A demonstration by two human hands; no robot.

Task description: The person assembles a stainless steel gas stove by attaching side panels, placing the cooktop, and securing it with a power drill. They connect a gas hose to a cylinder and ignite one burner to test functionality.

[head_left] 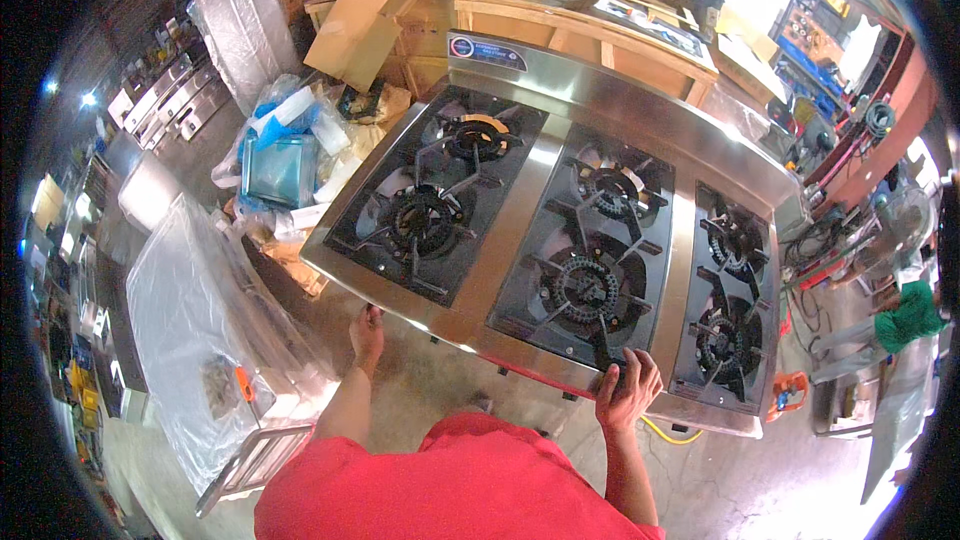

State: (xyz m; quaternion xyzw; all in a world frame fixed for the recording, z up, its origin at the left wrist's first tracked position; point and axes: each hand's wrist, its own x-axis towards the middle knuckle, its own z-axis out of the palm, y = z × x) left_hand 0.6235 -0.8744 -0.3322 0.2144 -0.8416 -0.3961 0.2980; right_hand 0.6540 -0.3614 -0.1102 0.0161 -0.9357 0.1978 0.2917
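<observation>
A wide stainless-steel gas range (470, 325) with several burners stands in front of me. Black cast-iron pot supports (583, 285) sit over the burners in three dark trays. At the range's front left, my left hand (367, 340) is closed, with its fingertips against the front edge; what they grip there is hidden. My right hand (630, 392) has its fingers curled over the front rim, right of the middle, close to the end of a pot support. Small dark knobs show below the front edge.
Wooden crates (560, 15) and a leaning cardboard sheet (365, 25) stand behind the range. At left is a plastic-wrapped unit (190, 310), with bagged packing material (280, 165) farther back. A yellow hose (670, 435) lies below the right front. A person in green (908, 318) is at far right.
</observation>
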